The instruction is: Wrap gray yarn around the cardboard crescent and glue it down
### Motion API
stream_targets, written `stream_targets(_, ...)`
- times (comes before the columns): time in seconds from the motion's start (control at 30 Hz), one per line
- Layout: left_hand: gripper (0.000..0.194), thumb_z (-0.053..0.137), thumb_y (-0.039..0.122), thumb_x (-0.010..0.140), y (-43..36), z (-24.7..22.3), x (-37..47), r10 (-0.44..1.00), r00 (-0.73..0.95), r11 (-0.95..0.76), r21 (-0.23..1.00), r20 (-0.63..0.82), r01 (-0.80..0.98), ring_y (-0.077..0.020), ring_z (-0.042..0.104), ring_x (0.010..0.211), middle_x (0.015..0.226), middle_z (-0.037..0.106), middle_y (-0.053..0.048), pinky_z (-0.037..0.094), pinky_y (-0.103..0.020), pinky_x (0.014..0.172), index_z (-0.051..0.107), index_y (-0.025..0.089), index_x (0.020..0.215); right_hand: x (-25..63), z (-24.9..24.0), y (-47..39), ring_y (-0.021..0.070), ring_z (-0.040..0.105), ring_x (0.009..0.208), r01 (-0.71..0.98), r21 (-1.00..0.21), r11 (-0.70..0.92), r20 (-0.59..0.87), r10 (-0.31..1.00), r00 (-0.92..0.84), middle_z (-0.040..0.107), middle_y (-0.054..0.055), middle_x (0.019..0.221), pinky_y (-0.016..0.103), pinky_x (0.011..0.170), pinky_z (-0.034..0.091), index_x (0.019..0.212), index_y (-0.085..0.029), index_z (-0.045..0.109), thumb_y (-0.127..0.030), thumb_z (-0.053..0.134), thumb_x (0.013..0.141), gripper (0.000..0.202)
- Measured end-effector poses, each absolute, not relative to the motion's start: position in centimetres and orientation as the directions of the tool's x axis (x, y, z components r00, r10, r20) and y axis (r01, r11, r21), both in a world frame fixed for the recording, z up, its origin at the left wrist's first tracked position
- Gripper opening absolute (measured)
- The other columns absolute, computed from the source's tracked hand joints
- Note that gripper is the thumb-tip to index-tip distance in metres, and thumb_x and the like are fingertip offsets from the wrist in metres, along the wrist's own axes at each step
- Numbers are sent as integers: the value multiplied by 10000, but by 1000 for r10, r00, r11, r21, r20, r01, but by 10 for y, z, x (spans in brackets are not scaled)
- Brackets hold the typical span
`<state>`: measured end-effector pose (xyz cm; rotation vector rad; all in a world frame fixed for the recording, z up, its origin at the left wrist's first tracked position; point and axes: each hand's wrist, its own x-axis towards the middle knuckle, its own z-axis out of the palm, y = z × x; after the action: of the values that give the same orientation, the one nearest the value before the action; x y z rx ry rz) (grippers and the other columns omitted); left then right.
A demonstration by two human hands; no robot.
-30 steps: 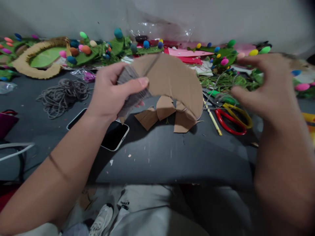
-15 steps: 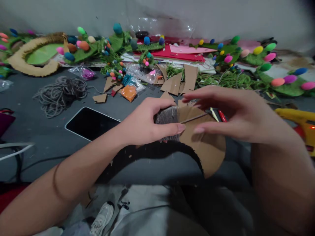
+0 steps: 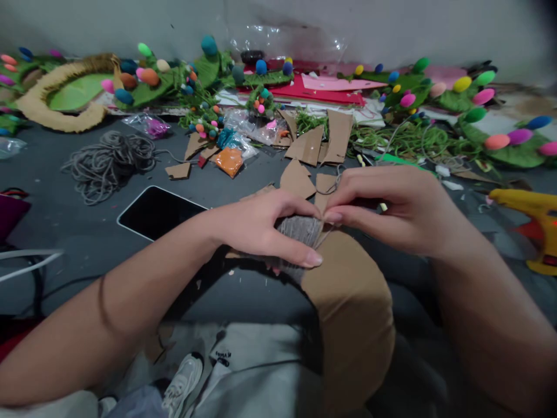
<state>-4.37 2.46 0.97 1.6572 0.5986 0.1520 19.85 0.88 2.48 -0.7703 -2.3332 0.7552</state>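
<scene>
Cardboard [image 3: 354,296] curves, partly wrapped in grey yarn [image 3: 300,230]; hands [image 3: 252,228] pinch cardboard (left), yarn (right).

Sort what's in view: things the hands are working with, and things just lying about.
In the work:
curved cardboard, held by the left hand
gray yarn wound around it, a strand apparently pinched by the right hand

Seemingly just lying about:
smartphone
yellow glue gun
orange packet
loose cardboard scraps
</scene>
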Motion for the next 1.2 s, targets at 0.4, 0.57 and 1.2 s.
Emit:
stream_targets(0.4, 252, 840, 269, 750, 52, 1, -57, 257, 909, 155, 942, -328, 296, -124, 622, 543, 708, 682, -5, 510, -180, 497, 744, 169, 960, 184, 9, 10, 104, 525, 689, 346, -682, 644, 345, 701, -623, 613, 8, 783, 245, 605, 383, 880, -178, 705, -304, 684, 933, 138)
stream_targets(0.57, 236, 839, 206, 754, 50, -2, -57, 286, 907, 216, 943, -310, 254, -108, 624, 512, 688, 692, 6, 527, -164, 503, 760, 178, 975, 181, 7, 10, 77, 461, 623, 372, -706, 602, 326, 743, -584, 588, -6, 756, 235, 540, 331, 851, -168, 683, -310, 697, 928, 163)
stream_targets(1.2, 155, 767, 298, 769, 28, 11, -46, 686, 654, 337, 936, -319, 102, -84, 532, 442, 581, 603, 6, 423, -150, 402, 678, 175, 737, 174, 0, 9, 166, 638, 715, 190, -968, 162, 65, 899, -432, 713, 24, 828, 286, 608, 520, 860, -222, 706, -476, 775, 818, 266)
